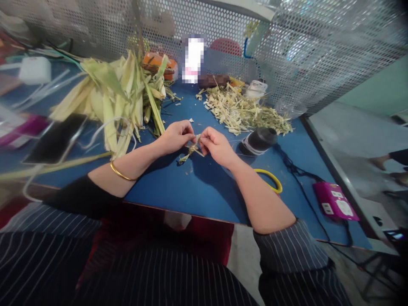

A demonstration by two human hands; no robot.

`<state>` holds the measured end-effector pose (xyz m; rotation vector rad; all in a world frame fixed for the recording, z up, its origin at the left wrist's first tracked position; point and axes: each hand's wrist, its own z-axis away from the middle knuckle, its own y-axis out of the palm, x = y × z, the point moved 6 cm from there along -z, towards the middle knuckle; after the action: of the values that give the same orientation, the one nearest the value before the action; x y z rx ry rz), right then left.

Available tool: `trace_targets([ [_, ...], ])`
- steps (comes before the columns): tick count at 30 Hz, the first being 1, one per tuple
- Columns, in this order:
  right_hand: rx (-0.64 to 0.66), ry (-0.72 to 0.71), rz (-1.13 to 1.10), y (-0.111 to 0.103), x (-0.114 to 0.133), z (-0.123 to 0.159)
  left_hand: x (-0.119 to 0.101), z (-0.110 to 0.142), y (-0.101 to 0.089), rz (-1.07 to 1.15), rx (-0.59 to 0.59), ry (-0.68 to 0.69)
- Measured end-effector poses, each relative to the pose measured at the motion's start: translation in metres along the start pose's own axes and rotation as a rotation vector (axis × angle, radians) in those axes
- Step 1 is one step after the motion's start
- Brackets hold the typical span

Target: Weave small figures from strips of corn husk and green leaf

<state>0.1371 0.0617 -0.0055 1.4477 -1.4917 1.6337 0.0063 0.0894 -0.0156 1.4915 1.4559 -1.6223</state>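
Note:
My left hand (179, 135) and my right hand (214, 143) meet over the middle of the blue table, both closed in a pinch. Between their fingertips is a small knotted figure of corn husk strips (192, 149), its loose ends spreading out below. Fingers hide its upper part. To the right of my right hand lies a black spool (259, 140) wound with pale thread; thin strands run from it toward that hand. Beyond my left hand rests a big bunch of corn husks (117, 93).
A heap of husk scraps (236, 111) lies at the back right. Scissors with a yellow handle (274, 180) are partly behind my right forearm. A purple power strip (336, 200) with black cables sits far right, a dark phone (55, 139) at left. A perforated metal screen (204, 21) borders the back.

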Motion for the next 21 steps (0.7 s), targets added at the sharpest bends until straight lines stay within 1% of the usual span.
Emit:
trace_targets([
  [3,-0.044,0.034,0.005,-0.002,-0.002,0.0,-0.002,0.001,-0.001,-0.072,-0.005,0.025],
  [4,-0.063,0.047,-0.027,-0.002,-0.004,0.001,-0.005,0.002,-0.002,-0.1,-0.023,0.054],
  [6,-0.077,0.079,-0.124,-0.001,-0.007,0.001,-0.014,0.004,-0.006,-0.171,-0.094,0.158],
  [9,-0.022,0.126,-0.224,0.007,-0.011,0.002,-0.027,0.008,-0.007,-0.245,-0.185,0.33],
  [11,-0.005,0.143,-0.259,0.009,-0.012,0.002,-0.031,0.009,-0.006,-0.239,-0.205,0.364],
  [13,-0.054,0.153,-0.315,0.006,-0.013,0.002,-0.03,0.01,-0.008,-0.163,-0.249,0.313],
  [15,-0.156,0.154,-0.38,-0.002,-0.013,0.002,-0.027,0.012,-0.012,0.008,-0.322,0.196],
  [16,-0.209,0.148,-0.406,-0.007,-0.013,0.002,-0.024,0.014,-0.012,0.112,-0.333,0.128],
  [17,-0.257,0.14,-0.427,-0.011,-0.012,0.002,-0.021,0.014,-0.01,0.212,-0.299,0.056],
  [19,-0.31,0.121,-0.449,-0.015,-0.01,0.002,-0.017,0.015,0.002,0.349,-0.146,-0.082],
  [20,-0.312,0.116,-0.456,-0.015,-0.009,0.002,-0.016,0.016,0.009,0.387,-0.069,-0.131],
  [21,-0.298,0.113,-0.464,-0.014,-0.009,0.002,-0.014,0.017,0.013,0.411,-0.023,-0.164],
])
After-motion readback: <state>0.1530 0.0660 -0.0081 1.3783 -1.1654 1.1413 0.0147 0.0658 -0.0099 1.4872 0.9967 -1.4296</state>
